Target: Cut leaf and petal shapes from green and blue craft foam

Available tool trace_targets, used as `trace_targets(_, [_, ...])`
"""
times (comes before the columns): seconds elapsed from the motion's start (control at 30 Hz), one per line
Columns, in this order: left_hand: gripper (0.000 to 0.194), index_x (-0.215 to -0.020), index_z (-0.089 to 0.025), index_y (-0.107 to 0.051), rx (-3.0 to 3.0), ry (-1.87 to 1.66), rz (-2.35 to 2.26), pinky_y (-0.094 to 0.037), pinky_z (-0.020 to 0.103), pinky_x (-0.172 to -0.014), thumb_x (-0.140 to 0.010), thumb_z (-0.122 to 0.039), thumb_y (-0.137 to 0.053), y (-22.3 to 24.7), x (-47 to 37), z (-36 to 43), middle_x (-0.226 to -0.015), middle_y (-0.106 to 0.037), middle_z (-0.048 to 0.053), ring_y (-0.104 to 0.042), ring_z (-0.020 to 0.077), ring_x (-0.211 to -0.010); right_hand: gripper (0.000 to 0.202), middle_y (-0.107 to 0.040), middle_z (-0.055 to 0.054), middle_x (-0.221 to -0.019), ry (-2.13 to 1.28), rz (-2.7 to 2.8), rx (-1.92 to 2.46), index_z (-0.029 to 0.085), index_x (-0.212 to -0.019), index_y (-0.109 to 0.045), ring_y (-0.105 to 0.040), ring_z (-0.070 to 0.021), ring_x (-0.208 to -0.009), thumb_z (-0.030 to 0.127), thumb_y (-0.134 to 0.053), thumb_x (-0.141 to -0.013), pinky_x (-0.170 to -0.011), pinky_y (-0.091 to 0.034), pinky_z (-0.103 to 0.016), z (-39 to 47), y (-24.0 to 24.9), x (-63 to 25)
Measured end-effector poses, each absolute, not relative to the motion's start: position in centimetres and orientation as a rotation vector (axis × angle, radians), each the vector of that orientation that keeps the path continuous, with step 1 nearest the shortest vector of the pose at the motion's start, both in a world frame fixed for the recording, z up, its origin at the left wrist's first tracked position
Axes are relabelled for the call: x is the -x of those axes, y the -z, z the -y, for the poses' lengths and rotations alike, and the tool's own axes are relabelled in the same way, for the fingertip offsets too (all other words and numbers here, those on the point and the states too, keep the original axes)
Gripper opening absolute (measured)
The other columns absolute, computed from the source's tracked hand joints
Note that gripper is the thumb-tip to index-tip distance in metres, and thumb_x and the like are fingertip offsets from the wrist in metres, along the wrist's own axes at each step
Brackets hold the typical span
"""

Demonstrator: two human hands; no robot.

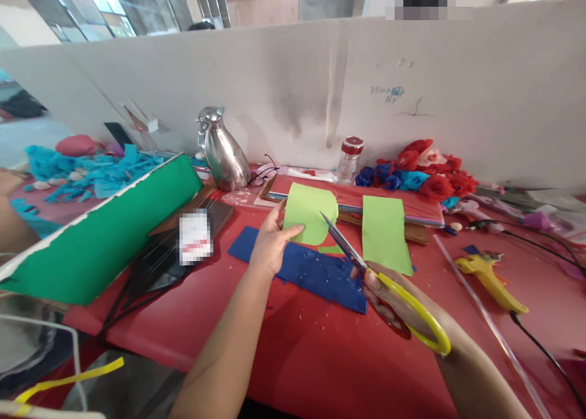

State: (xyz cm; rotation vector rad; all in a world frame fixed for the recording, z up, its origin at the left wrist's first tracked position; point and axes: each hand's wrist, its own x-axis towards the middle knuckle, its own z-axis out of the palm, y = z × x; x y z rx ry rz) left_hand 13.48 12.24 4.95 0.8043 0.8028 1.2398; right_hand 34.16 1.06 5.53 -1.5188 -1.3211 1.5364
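Observation:
My left hand [273, 239] pinches a light green piece of paper [309, 208] by its lower left edge; the paper's corners look rounded. In my right hand [382, 291] is a pair of scissors [412, 306] with yellow-edged handles. Their blades look closed or nearly so, and the tips point up and left, overlapping the green paper's right side in view; whether they touch it I cannot tell. Under both hands lies a dark blue strip [315, 272] with small scraps on it. A second light green rectangle [387, 233] rests just beyond my right hand.
A yellow glue gun [497, 282] with a black cord lies at the right, beside a clear rod [489, 321]. Behind are a steel jug [224, 153], a glass jar [350, 160] and paper flowers [428, 172]. A green board [105, 236] stands at the left.

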Motion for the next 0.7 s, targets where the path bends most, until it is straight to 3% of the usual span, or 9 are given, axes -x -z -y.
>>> trace_targets(0.13, [0.078,-0.128,-0.023,-0.052,-0.718,-1.304,-0.798,-0.053,0.036,-0.085,-0.056,-0.011,-0.08,-4.3,-13.6,-12.7,-0.087,-0.074,0.002,-0.071,0.0216,-0.086,0.055,-0.033,0.01,-0.053,-1.552,1.285,1.542,0.023,-0.084,-0.046,-0.023,-0.0041,-0.037,0.078,-0.047,-0.078,-0.027,-0.021,-0.014,-1.0,-5.4,-33.9])
trace_targets(0.3, [0.058,-0.11,-0.018,-0.058,-0.551,-1.435,-0.795,-0.054,0.033,-0.083,-0.056,-0.018,-0.082,-4.0,-14.6,-12.3,-0.09,-0.073,0.004,-0.07,0.0197,-0.086,0.06,-0.033,0.012,-0.051,-1.549,1.227,1.574,0.024,-0.084,-0.044,-0.023,-0.0035,-0.035,0.082,-0.047,-0.072,-0.026,-0.022,-0.014,-1.0,-4.8,-33.0])
trace_targets(0.5, [0.064,-0.113,-0.02,-0.056,-0.611,-1.467,-0.873,-0.056,0.037,-0.079,-0.056,-0.022,-0.083,-4.1,-16.5,-10.7,-0.098,-0.073,0.006,-0.07,0.0217,-0.086,0.059,-0.036,0.012,-0.051,-1.562,1.169,1.534,0.024,-0.088,-0.044,-0.024,-0.0041,-0.032,0.081,-0.047,-0.074,-0.024,-0.023,-0.016,-1.0,-4.5,-32.1])
trace_targets(0.7, [0.073,-0.121,-0.02,-0.055,-0.728,-1.399,-0.902,-0.053,0.038,-0.088,-0.054,-0.017,-0.082,-3.9,-16.2,-11.0,-0.105,-0.071,0.007,-0.068,0.0242,-0.097,0.049,-0.039,0.007,-0.061,-1.483,1.326,1.442,0.023,-0.1,-0.05,-0.034,-0.0071,-0.044,0.07,-0.045,-0.085,-0.034,-0.027,-0.017,-0.8,-3.7,-33.4])
